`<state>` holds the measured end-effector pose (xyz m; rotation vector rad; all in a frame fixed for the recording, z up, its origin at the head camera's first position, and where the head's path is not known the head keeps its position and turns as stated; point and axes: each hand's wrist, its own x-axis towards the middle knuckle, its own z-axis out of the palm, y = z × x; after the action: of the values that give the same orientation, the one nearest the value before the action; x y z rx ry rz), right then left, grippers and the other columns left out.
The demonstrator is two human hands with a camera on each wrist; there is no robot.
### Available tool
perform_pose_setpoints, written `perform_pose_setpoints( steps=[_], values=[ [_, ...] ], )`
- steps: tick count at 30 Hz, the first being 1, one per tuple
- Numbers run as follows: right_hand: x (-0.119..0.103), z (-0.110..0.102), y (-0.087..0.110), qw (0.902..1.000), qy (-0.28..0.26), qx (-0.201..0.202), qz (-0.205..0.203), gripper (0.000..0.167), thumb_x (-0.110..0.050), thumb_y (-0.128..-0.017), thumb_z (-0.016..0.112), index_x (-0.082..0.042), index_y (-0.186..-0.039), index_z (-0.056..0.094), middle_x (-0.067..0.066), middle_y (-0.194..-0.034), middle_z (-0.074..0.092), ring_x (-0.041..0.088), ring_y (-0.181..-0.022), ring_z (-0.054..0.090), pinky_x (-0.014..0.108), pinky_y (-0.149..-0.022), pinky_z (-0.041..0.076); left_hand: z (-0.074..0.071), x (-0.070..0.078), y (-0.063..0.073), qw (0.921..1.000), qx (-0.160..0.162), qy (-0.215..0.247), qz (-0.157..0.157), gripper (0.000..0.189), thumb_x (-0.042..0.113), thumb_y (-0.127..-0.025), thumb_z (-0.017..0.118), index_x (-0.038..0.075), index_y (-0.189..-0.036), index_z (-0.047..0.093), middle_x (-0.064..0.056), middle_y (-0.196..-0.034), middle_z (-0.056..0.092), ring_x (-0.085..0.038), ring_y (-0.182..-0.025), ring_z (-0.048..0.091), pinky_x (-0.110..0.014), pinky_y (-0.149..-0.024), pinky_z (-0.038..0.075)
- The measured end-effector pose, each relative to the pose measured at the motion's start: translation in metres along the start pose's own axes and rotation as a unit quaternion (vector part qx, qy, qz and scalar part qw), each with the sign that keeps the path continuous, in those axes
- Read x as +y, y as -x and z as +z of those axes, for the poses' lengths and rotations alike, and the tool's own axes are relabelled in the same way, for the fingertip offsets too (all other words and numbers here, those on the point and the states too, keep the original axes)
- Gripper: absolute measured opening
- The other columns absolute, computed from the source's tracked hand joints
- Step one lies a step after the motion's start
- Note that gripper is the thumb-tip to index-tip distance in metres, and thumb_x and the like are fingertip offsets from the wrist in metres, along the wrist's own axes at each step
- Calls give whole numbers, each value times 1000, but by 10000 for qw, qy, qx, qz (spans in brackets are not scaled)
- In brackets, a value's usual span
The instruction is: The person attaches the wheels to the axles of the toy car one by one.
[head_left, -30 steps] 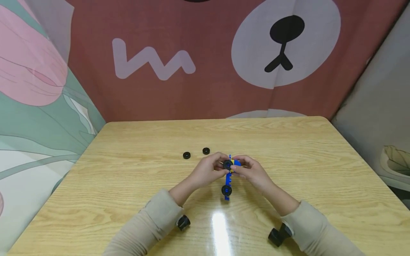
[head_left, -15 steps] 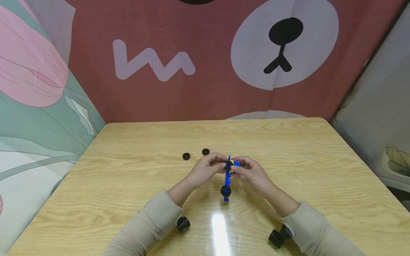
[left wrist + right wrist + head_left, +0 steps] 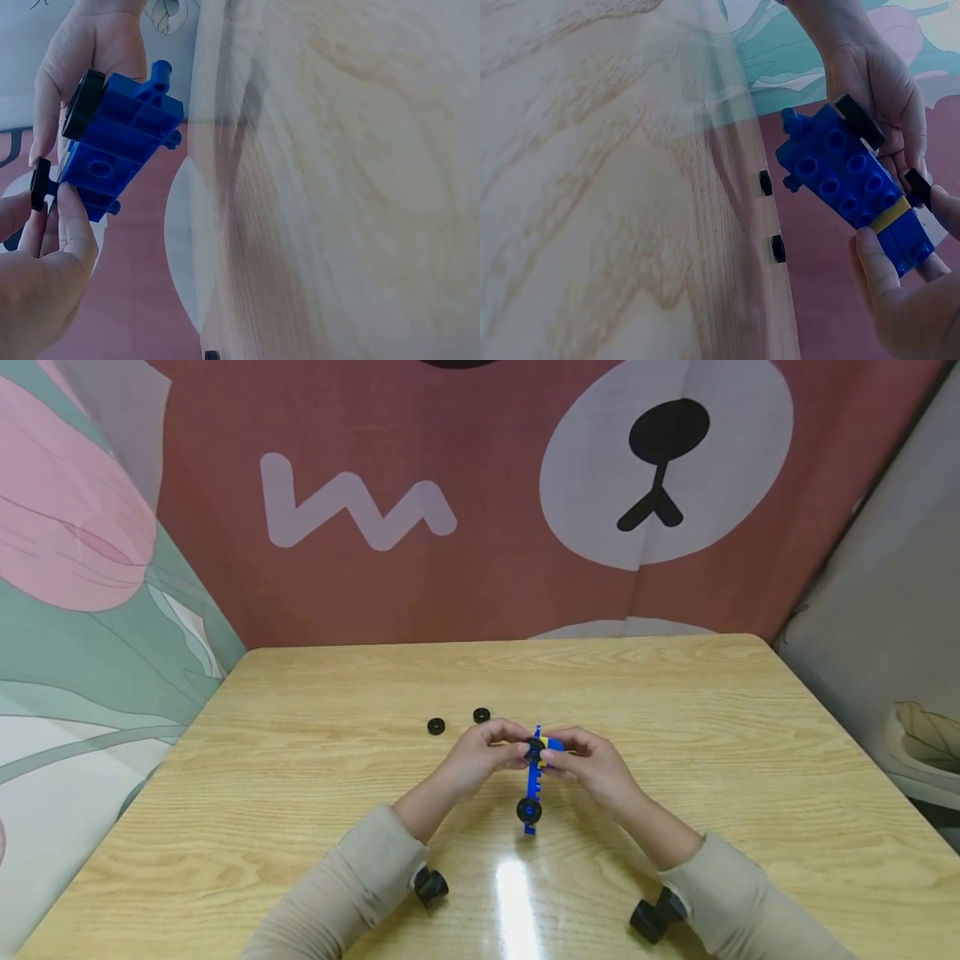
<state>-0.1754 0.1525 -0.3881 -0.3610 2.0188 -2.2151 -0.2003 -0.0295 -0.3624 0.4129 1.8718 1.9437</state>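
A toy car base of blue building blocks with a yellow strip (image 3: pixel 891 215) hangs above the table, held on end between both hands. In the head view its blue body (image 3: pixel 533 781) points down, with one black wheel (image 3: pixel 528 811) near the lower end. My left hand (image 3: pixel 472 758) pinches the upper black wheel (image 3: pixel 41 184), thumb on its face; a short blue axle shows between that wheel and the body in the left wrist view. My right hand (image 3: pixel 596 767) grips the blue and yellow end, its thumb close to the same wheel. The far-side wheels are hidden.
Two loose black wheels, a left one (image 3: pixel 436 726) and a right one (image 3: pixel 482 715), lie on the wooden table (image 3: pixel 337 693) beyond my left hand. Black wrist devices (image 3: pixel 431 887) sit under both sleeves. A patterned cloth (image 3: pixel 480 585) hangs behind the table.
My left thumb has moved from beside the upper wheel onto its face. The toy car base has dropped very slightly. My right hand keeps its grip, and the loose wheels stay put.
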Motion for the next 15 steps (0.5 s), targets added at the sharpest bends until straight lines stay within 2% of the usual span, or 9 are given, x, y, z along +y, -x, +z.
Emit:
perform_pose_setpoints(
  steps=[4,8,12,15],
  values=[
    [26,-12,-9,9999,-17,-64,-149,34,-19,-79,64,-3,-108,56,11,-95,51,21,-86,56,37,-76,46,1,0,0,9999,48,104,-43,17,0,-84,52,-9,-99,53,-15,-102,52,-19,-83,57,-33,-79,45],
    [47,-21,-18,9997,-247,-35,-44,36,-17,-77,65,-4,-109,56,14,-100,51,25,-89,56,37,-75,46,1,-1,-1,9998,96,149,-43,16,-2,-83,53,-9,-98,53,-14,-99,53,-19,-82,57,-36,-80,44],
    [54,-23,-20,9979,-646,-33,3,40,-18,-76,67,0,-109,55,19,-105,49,31,-93,54,40,-76,45,1,-2,-2,9997,124,203,-36,15,-3,-83,53,-9,-97,53,-14,-99,52,-19,-82,57,-39,-82,43],
    [54,-22,-20,9971,-757,22,12,38,-17,-75,67,0,-107,56,19,-105,51,31,-93,55,40,-76,45,1,-2,-2,9996,113,240,5,15,-3,-83,53,-10,-96,52,-15,-98,52,-18,-81,56,-41,-82,43]
  ],
)
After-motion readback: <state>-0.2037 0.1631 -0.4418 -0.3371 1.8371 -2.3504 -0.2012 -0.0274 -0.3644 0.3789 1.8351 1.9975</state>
